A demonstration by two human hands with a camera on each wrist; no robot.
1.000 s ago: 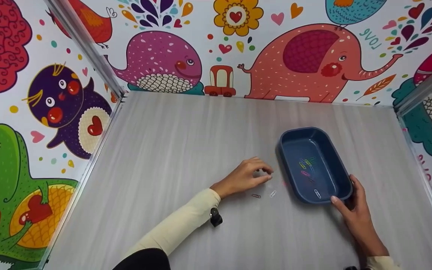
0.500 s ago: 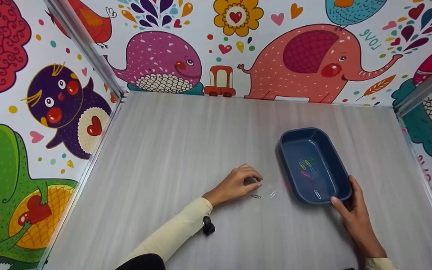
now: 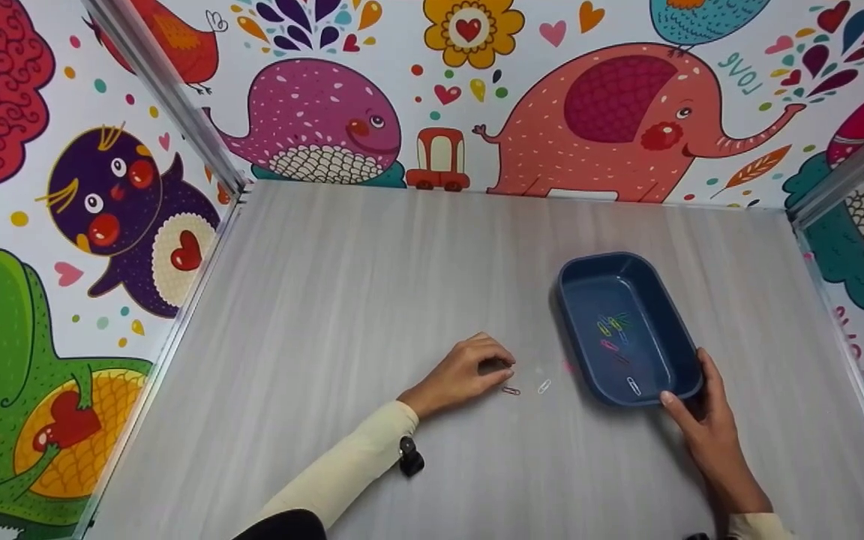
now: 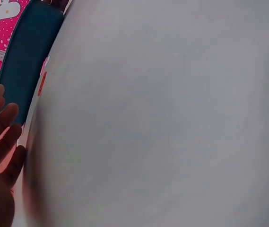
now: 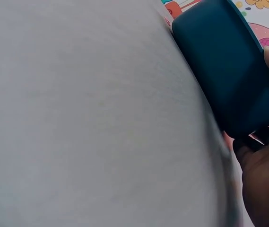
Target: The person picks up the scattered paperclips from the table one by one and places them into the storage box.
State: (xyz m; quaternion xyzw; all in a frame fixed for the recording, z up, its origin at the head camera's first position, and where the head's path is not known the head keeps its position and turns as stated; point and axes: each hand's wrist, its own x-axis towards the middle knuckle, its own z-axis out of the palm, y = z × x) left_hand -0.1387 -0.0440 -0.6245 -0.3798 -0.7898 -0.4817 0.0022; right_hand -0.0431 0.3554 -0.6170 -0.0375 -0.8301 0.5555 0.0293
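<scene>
My left hand [image 3: 466,371] hovers or rests just behind a dark red paper clip [image 3: 511,391], its fingers loosely bent and the thumb close to them. In the left wrist view no object shows between those fingers [image 4: 1,127]. A white paper clip [image 3: 544,386] and a small pink one [image 3: 568,367] lie farther right on the table. With thumb on the rim, my right hand [image 3: 717,435] grips the near right corner of a dark blue plastic tray [image 3: 578,330]. Inside the tray are several coloured paper clips [image 3: 612,326] and a white clip [image 3: 633,386].
The pale wood-grain table [image 3: 372,285] is enclosed by panels with printed cartoon animals. Metal strips [image 3: 169,97] run along the panel corners. A small black device [image 3: 411,456] is strapped at the left wrist.
My left hand has drawn back to the left, away from the tray and toward the dark red clip, its thumb and fingers coming closer together. The right hand keeps its grip on the tray.
</scene>
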